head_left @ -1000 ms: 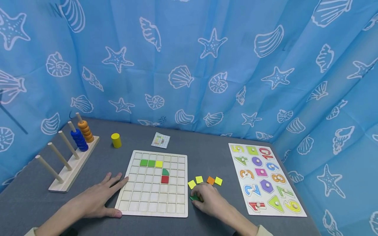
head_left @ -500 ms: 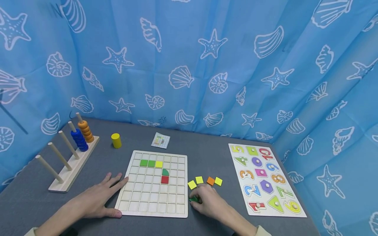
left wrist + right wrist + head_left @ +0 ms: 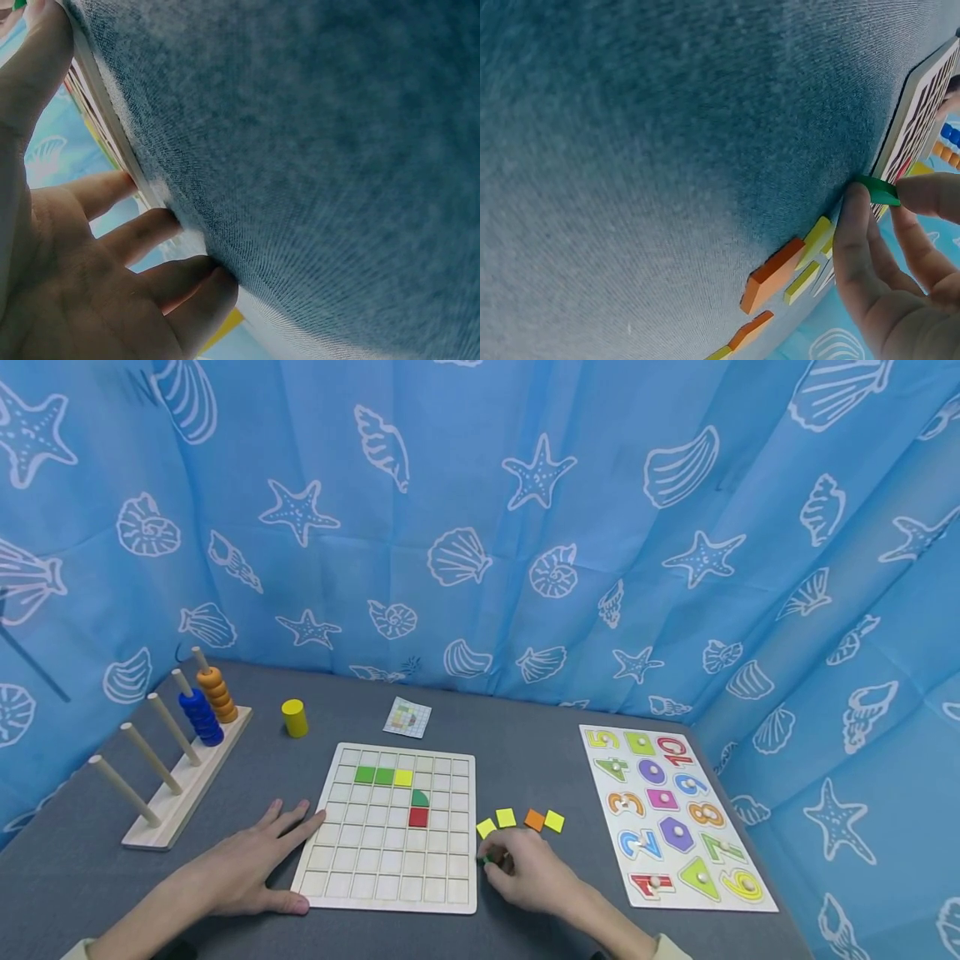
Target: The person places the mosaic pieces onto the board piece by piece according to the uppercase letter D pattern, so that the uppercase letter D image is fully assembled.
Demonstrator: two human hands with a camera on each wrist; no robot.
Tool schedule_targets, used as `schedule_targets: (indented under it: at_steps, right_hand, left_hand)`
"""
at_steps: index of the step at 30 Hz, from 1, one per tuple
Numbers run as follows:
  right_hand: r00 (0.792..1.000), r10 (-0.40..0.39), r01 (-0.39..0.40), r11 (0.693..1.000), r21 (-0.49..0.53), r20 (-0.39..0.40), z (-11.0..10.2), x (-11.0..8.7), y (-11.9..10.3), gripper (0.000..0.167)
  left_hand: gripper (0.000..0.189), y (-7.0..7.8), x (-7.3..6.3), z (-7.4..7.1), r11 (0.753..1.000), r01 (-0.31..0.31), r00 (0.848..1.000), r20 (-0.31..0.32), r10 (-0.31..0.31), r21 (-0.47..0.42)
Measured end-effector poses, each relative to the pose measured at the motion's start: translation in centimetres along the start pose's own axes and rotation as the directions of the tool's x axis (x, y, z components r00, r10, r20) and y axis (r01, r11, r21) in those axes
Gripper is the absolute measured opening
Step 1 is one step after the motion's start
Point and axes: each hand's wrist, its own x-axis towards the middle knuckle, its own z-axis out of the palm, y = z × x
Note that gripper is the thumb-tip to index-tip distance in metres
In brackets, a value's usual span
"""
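Observation:
My left hand (image 3: 247, 868) lies with spread fingers at the left edge of the wooden grid board (image 3: 363, 885), thumb and index finger touching it. Just off the board's right edge, my right hand (image 3: 531, 872) pinches a small green tile (image 3: 879, 192) between thumb and index finger; the fingers hide its full shape. On the board sit two green square tiles (image 3: 374, 775), a yellow square tile (image 3: 403, 777), a green quarter-round tile (image 3: 420, 797) and a red square tile (image 3: 418, 817). Beyond the right hand lie yellow tiles (image 3: 506, 817) and an orange tile (image 3: 534, 820).
A pattern card (image 3: 408, 717) lies behind the board, with a yellow cylinder (image 3: 295, 718) to its left. The wooden peg stand (image 3: 187, 777) with blue and orange beads is far left. At right lies a number-and-shape puzzle (image 3: 667, 818). A blue curtain (image 3: 480, 527) hangs behind.
The right hand has turned the green tile slightly in its fingers, so less of it shows in the head view. The left hand and board have stayed put.

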Motion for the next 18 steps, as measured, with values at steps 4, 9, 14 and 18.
schedule_targets:
  at_steps: [4, 9, 14, 18]
  right_hand:
    - [1.0, 0.013, -0.013, 1.0, 0.002, -0.011, -0.08, -0.03, 0.12, 0.018]
    - [0.999, 0.015, -0.02, 0.994, -0.106, -0.048, -0.29, -0.19, 0.05, 0.018]
    - [1.0, 0.012, -0.015, 0.984, -0.177, -0.014, -0.67, -0.26, -0.05, 0.025]
    - [1.0, 0.011, -0.006, 0.981, -0.195, 0.024, -0.75, -0.1, 0.02, 0.027]
  left_hand:
    - [0.12, -0.01, -0.02, -0.02, 1.0, 0.003, 1.0, 0.001, -0.003, 0.001]
    - [0.121, 0.03, 0.01, -0.03, 1.0, 0.009, 1.0, 0.0, -0.009, 0.006]
    - [0.121, 0.07, 0.01, -0.04, 1.0, 0.012, 1.0, -0.005, -0.012, 0.012]
    - [0.121, 0.02, -0.05, 0.0, 1.0, 0.003, 1.0, -0.01, -0.003, 0.012]
